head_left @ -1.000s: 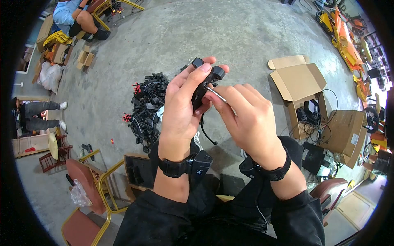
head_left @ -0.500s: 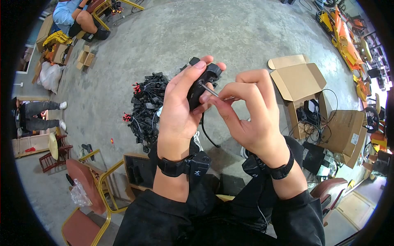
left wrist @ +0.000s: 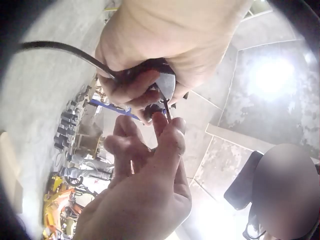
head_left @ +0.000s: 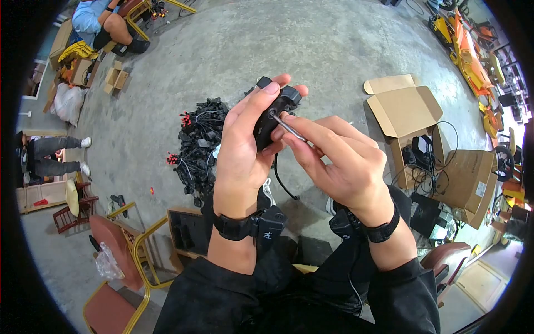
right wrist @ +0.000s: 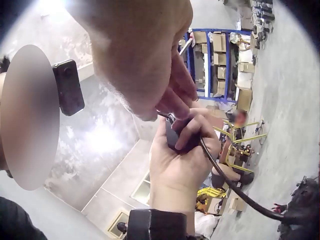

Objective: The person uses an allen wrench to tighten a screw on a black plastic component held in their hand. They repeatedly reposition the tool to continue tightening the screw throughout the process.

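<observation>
In the head view my left hand [head_left: 240,153] grips a black device [head_left: 263,131] with chunky blocks at its upper end, the thumb along its side. A black cable [head_left: 282,185] hangs from its lower part. My right hand [head_left: 347,161] pinches a thin metal rod [head_left: 291,130] between thumb and forefinger, its tip at a round recess in the device's face. From the left wrist view, the rod [left wrist: 167,111] meets the device [left wrist: 167,84] end-on. The right wrist view shows the left fingers wrapped round the device [right wrist: 173,138], the right fingertips close beside it.
A pile of black parts with cables [head_left: 199,150] lies on the concrete floor beyond my left forearm. To the right are an open cardboard box [head_left: 409,111] with cables and a taller carton [head_left: 464,181]. Chairs [head_left: 119,250] stand at left; a person [head_left: 92,25] sits far back.
The right fingers opened outward around the rod half a second ago and have now folded in again, the hand turned lower. The left hand and device shifted slightly left, then stayed nearly still.
</observation>
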Tool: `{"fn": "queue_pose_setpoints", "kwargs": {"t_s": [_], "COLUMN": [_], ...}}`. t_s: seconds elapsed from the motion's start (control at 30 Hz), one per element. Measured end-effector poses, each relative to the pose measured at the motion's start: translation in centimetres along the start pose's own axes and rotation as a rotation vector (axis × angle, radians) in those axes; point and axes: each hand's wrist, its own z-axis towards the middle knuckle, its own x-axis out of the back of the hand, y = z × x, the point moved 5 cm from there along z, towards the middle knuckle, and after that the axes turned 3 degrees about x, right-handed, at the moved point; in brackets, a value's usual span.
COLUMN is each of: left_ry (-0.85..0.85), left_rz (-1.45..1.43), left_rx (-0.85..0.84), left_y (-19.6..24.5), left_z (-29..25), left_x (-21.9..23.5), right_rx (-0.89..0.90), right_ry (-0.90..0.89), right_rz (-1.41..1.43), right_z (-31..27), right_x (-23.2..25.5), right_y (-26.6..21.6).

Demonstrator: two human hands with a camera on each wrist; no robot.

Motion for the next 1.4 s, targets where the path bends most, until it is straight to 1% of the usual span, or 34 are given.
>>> {"fn": "queue_pose_setpoints", "kwargs": {"t_s": [0.03,0.1,0.13,0.2,0.27,0.33,0.4,0.43,0.5,0.53,0.6,0.63,0.7,0.73,0.8,0.83,0.9,0.93,1.0,1.03,1.07,1.1,1.13,1.2,1.23,1.3,1.4], "left_ry": [-0.004,-0.006,-0.035,-0.064,-0.094,-0.08,-0.068,-0.037,-0.007,-0.016,-0.023,-0.03,-0.036,-0.037,-0.039,-0.058,-0.077,-0.064,-0.052,-0.05,-0.049,-0.049,-0.051,-0.053,-0.058,-0.064,-0.026], "left_rz": [-0.004,-0.006,-0.001,0.005,-0.021,-0.018,-0.014,0.018,0.05,0.048,0.046,0.052,0.057,0.061,0.066,0.059,0.052,0.05,0.047,0.014,-0.02,-0.021,-0.015,-0.009,-0.003,0.004,0.03], "left_rx": [-0.004,-0.006,-0.018,-0.029,-0.027,-0.033,-0.037,-0.052,-0.067,-0.071,-0.076,-0.081,-0.084,-0.104,-0.123,-0.139,-0.155,-0.15,-0.145,-0.126,-0.106,-0.105,-0.094,-0.084,-0.076,-0.07,-0.055], "left_y": [0.0,0.1,0.2,0.4,0.4,0.2,0.2,0.4,0.4,0.4,0.4,0.5,0.5,0.6,0.6,0.7,0.8,0.7,0.7,0.6,0.5,0.5,0.4,0.3,0.2,0.2,0.1], "left_z": [0.1,0.1,0.2,0.2,0.2,0.3,0.2,0.1,0.1,0.1,0.0,-0.1,-0.1,-0.1,-0.1,-0.1,-0.2,-0.2,-0.2,-0.2,-0.1,-0.1,0.0,0.1,0.2,0.2,0.2], "left_x": [0.0,0.3,0.4,0.4,0.4,0.2,0.0,-0.1,-0.1,-0.2,-0.3,-0.3,-0.4,-0.4,-0.3,-0.4,-0.5,-0.5,-0.6,-0.6,-0.6,-0.6,-0.5,-0.2,-0.1,-0.2,-0.1], "right_rx": [0.0,0.086,0.085,0.204,0.211,0.221,0.13,0.129,-0.114,-0.114,-0.278,-0.279,-0.474,-0.474,-0.868,-0.868,-0.981,-0.981,-0.909,-0.909,-0.523,-0.135,-0.136,0.001,0.001,-0.055,-0.009], "right_ry": [0.0,-0.014,-0.014,-0.089,-0.092,-0.094,-0.107,-0.107,-0.136,-0.136,-0.11,-0.111,-0.157,-0.157,-0.299,-0.298,-0.232,-0.232,-0.213,-0.213,-0.152,-0.089,-0.088,-0.082,-0.082,-0.078,-0.083], "right_rz": [0.0,-0.054,-0.054,-0.083,-0.1,-0.116,-0.111,-0.111,-0.035,-0.035,0.201,0.201,0.399,0.399,0.675,0.676,1.207,1.207,0.804,0.804,0.433,0.063,0.062,-0.009,-0.009,0.008,-0.018], "right_z": [0.1,0.2,0.2,-0.2,-0.3,-0.3,-0.2,-0.1,-0.2,-0.3,-0.7,-0.7,-0.6,-0.3,-1.1,-1.0,-0.8,-0.8,-0.5,-0.9,-0.4,0.0,-0.1,0.0,0.0,0.2,0.2], "right_x": [0.0,-0.2,-0.3,-0.7,-0.6,-0.7,-0.7,-0.7,-0.7,-0.8,-0.9,-0.9,-0.9,-0.6,-1.2,-1.0,-1.4,-1.4,-0.6,-1.0,-0.6,-0.2,-0.3,-0.5,-0.4,-0.3,-0.4], "right_y": [0.0,-0.3,0.0,0.3,0.5,0.5,0.4,0.1,0.8,0.8,1.5,1.3,1.3,1.1,1.6,1.8,1.9,1.6,1.5,1.9,1.9,0.7,0.9,0.4,0.3,0.3,0.4]}}
